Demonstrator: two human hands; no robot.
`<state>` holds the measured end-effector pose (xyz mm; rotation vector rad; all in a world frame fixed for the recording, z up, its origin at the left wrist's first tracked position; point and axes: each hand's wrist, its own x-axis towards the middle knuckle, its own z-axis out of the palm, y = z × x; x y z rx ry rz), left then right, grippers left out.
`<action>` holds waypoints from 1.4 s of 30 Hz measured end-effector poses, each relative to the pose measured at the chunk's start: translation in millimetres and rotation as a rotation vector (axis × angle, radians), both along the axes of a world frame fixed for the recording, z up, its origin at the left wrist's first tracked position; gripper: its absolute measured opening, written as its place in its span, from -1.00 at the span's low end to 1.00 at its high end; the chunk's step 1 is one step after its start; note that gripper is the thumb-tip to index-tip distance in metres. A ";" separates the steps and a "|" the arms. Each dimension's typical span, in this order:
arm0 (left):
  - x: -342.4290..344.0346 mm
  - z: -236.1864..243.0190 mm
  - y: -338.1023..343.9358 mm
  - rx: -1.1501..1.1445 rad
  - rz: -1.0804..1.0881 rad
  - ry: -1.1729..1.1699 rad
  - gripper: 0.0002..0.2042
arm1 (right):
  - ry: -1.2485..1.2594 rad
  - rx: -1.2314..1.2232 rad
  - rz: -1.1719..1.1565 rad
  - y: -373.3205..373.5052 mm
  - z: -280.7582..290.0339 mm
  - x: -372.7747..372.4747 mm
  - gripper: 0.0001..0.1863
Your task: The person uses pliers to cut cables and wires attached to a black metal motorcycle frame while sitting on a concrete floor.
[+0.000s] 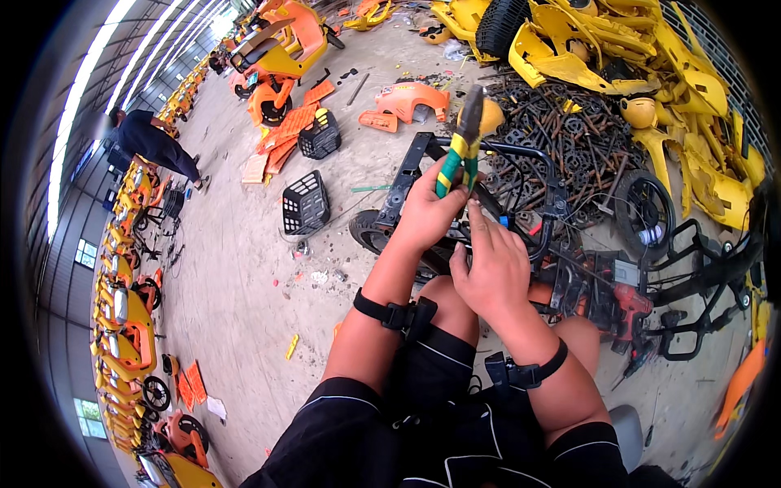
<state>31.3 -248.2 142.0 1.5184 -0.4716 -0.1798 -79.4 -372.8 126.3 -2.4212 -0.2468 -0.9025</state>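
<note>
A pair of pliers (458, 151) with green and yellow handles points upward, its dark jaws at the top. My left hand (429, 213) is closed around the lower part of the handles. Close beside it, my right hand (495, 275) has its fingers stretched out, with the fingertips near the handle ends; whether they touch cannot be made out. Beyond both hands stands a black metal vehicle frame (416, 159), partly hidden by my hands, with a wheel (368, 233) at its left side.
A red power drill (631, 307) lies among parts on the right, near a loose wheel (645, 213). Behind the frame are piled rusty metal parts (590, 134) and yellow panels (700, 89). Black baskets (306, 202) and orange panels (285, 130) lie left. A person (150, 140) bends beside parked scooters (130, 333).
</note>
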 end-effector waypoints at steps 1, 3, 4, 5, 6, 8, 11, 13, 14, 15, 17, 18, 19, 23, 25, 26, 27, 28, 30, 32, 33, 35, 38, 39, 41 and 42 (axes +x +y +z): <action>-0.6 1.9 -2.0 0.020 0.032 0.022 -0.44 | 0.016 0.081 0.018 0.0 1.3 -1.4 -0.38; -3.0 7.0 -5.3 0.060 0.095 0.066 -0.38 | -0.058 0.148 0.060 -7.5 1.7 -2.7 -0.43; -3.3 7.3 -4.6 0.111 0.119 0.044 -0.35 | -0.095 0.181 0.086 -11.7 2.4 -3.6 -0.46; -3.6 7.6 -3.3 0.161 0.144 0.022 -0.31 | -0.155 0.203 0.092 -19.1 6.1 -6.6 -0.52; -4.0 8.2 -1.7 0.212 0.170 0.000 -0.27 | -0.251 0.202 0.058 -26.7 12.0 -8.9 -0.57; -5.0 13.4 -5.4 0.353 0.185 -0.042 -0.24 | -0.350 0.262 -0.023 -46.6 18.5 -11.4 -0.57; -8.0 6.7 -13.0 0.476 0.253 -0.315 -0.29 | -0.297 0.778 -0.224 -74.7 4.1 -3.1 -0.53; -13.9 4.9 -17.0 0.509 0.241 -0.381 -0.30 | -0.222 1.218 -0.275 -102.7 -9.1 12.1 -0.53; -17.4 7.2 -17.5 0.527 0.239 -0.416 -0.30 | -0.126 1.401 -0.292 -115.9 -12.8 15.2 -0.52; -17.3 3.6 -16.5 0.570 0.249 -0.509 -0.28 | 0.048 1.530 -0.216 -126.8 -22.0 16.9 -0.51; -17.0 -0.4 -20.0 0.568 0.231 -0.561 -0.30 | 0.405 1.761 -0.063 -141.8 -45.1 21.6 -0.49; -17.6 -0.3 -21.8 0.567 0.223 -0.587 -0.31 | 0.551 1.800 -0.023 -142.0 -54.8 24.4 -0.50; -19.6 3.0 -21.7 0.595 0.235 -0.594 -0.32 | 0.533 1.765 -0.032 -135.0 -57.6 25.7 -0.52; -20.0 0.4 -19.8 0.599 0.322 -0.628 -0.36 | 0.419 1.785 -0.101 -122.5 -52.6 28.7 -0.62; -22.0 -1.0 -19.7 0.543 0.377 -0.437 -0.42 | 0.318 1.733 -0.120 -118.9 -43.0 29.2 -0.65; -22.5 -2.7 -20.0 0.513 0.402 -0.341 -0.45 | 0.269 1.706 -0.131 -118.1 -40.5 29.8 -0.66; -19.7 -8.5 -20.0 0.473 0.463 -0.416 -0.59 | 0.249 1.656 -0.130 -120.6 -43.9 31.8 -0.69; -18.6 -8.1 -18.7 0.481 0.458 -0.440 -0.61 | 0.240 1.652 -0.135 -119.9 -42.9 33.5 -0.69; -16.2 -5.1 -15.6 0.499 0.447 -0.488 -0.67 | 0.222 1.647 -0.145 -118.3 -39.9 38.9 -0.71; -15.6 -3.5 -14.7 0.458 0.431 -0.452 -0.70 | 0.213 1.670 -0.158 -118.2 -41.5 43.1 -0.71; -14.8 -2.4 -14.2 0.438 0.420 -0.434 -0.71 | 0.207 1.682 -0.165 -118.2 -41.8 45.5 -0.71; -10.3 -11.0 -13.5 0.387 0.430 -0.379 -0.71 | 0.137 1.737 -0.134 -116.3 -40.0 46.9 -0.71; -8.2 -15.8 -10.6 0.324 0.407 -0.332 -0.64 | 0.078 1.728 -0.141 -116.5 -39.6 52.6 -0.72; -8.2 -15.7 -8.0 0.391 0.415 -0.405 -0.63 | 0.069 1.724 -0.156 -115.1 -36.8 53.3 -0.72; -9.3 -15.2 -12.3 0.477 0.386 -0.571 -0.60 | 0.045 1.707 -0.197 -115.7 -32.6 50.0 -0.72; -10.6 -12.3 -18.0 0.503 0.357 -0.603 -0.58 | 0.020 1.701 -0.223 -115.8 -32.4 49.2 -0.72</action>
